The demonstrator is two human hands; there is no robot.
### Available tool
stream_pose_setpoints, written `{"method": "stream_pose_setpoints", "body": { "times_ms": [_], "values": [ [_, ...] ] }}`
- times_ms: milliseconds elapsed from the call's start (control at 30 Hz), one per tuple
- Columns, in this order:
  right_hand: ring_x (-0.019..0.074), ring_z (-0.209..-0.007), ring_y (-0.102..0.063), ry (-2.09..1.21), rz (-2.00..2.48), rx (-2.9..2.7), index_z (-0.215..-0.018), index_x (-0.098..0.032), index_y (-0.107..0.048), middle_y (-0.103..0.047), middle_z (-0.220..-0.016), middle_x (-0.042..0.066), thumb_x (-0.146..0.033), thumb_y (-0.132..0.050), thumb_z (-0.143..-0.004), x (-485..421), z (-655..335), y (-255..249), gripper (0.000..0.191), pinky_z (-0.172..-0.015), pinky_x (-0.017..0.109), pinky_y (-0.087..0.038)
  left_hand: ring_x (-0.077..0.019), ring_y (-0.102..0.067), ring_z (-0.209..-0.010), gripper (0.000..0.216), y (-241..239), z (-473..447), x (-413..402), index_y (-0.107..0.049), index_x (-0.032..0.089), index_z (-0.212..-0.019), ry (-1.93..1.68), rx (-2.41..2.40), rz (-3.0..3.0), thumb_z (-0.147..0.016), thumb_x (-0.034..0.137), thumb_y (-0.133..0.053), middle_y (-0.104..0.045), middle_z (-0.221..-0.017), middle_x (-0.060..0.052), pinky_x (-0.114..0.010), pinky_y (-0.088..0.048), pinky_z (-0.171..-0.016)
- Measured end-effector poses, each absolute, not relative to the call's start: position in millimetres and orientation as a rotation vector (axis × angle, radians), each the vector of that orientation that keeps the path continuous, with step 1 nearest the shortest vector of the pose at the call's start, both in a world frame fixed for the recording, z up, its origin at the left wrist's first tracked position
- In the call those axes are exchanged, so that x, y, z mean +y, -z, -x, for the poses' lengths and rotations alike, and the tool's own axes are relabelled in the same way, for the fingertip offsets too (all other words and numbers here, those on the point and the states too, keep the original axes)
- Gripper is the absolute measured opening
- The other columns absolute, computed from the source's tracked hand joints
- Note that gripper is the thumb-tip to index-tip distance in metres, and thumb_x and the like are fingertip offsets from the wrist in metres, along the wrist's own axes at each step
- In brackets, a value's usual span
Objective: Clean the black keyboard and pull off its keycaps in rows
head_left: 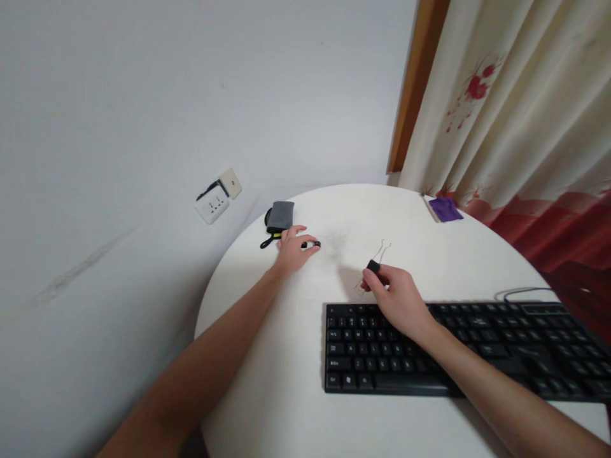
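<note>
My left hand (292, 250) rests on the white table, its thumb and index finger closed around a small black keycap (317, 243). A second small black piece (304, 245) shows inside the curve of those fingers. Held in my right hand (400, 294) is a keycap puller with a black grip (373, 266); two thin wires rise from its upper end, and a fine wire frame shows below. My right hand is above the top left part of a black keyboard (405, 383).
Beside my left hand, a dark grey folded cloth or pouch (280, 215) lies near a black-handled item (268, 242). A purple cloth item (445, 209) sits at the far right edge. A wall with a socket (211, 205) borders the left, a curtain (515, 127) the right.
</note>
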State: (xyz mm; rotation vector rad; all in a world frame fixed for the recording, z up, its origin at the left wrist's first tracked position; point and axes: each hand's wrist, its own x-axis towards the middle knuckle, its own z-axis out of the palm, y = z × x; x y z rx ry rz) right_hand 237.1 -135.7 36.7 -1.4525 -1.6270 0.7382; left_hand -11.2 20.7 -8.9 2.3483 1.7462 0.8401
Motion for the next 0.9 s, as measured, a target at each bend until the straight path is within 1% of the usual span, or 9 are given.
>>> {"method": "stream_pose_setpoints", "body": {
  "times_ms": [233,633,900],
  "values": [
    [0.0207,-0.072,-0.067,-0.746,1.457,-1.626,-0.074,-0.017,-0.068,-0.073,-0.075,0.007,-0.040,-0.049,-0.094,-135.1,-237.4,-35.0,0.036,-0.069,0.032,-0.046,-0.0306,-0.044,-0.124,0.018,7.3,12.6,21.5,-0.078,0.031,-0.095,-0.844,1.728,-2.297,-0.079,0.038,-0.076,-0.052,-0.133,-0.004,-0.049,-0.034,-0.106],
    [0.0204,-0.072,-0.066,-0.739,1.445,-1.643,-0.074,-0.017,-0.068,-0.072,-0.074,0.007,-0.040,-0.049,-0.095,-134.8,-238.0,-35.1,0.036,-0.069,0.031,-0.046,-0.0288,-0.046,-0.122,0.018,8.7,12.7,22.9,-0.078,0.033,-0.097,-0.840,1.725,-2.284,-0.079,0.037,-0.075,-0.056,-0.130,-0.003,-0.048,-0.035,-0.106],
    [0.0208,-0.072,-0.066,-0.737,1.445,-1.646,-0.074,-0.017,-0.068,-0.072,-0.074,0.007,-0.040,-0.049,-0.095,-134.7,-238.3,-35.8,0.036,-0.069,0.032,-0.046,-0.0285,-0.047,-0.122,0.017,7.1,12.4,23.3,-0.078,0.031,-0.095,-0.821,1.730,-2.269,-0.079,0.036,-0.074,-0.058,-0.130,-0.003,-0.047,-0.035,-0.106]
  ]
}}
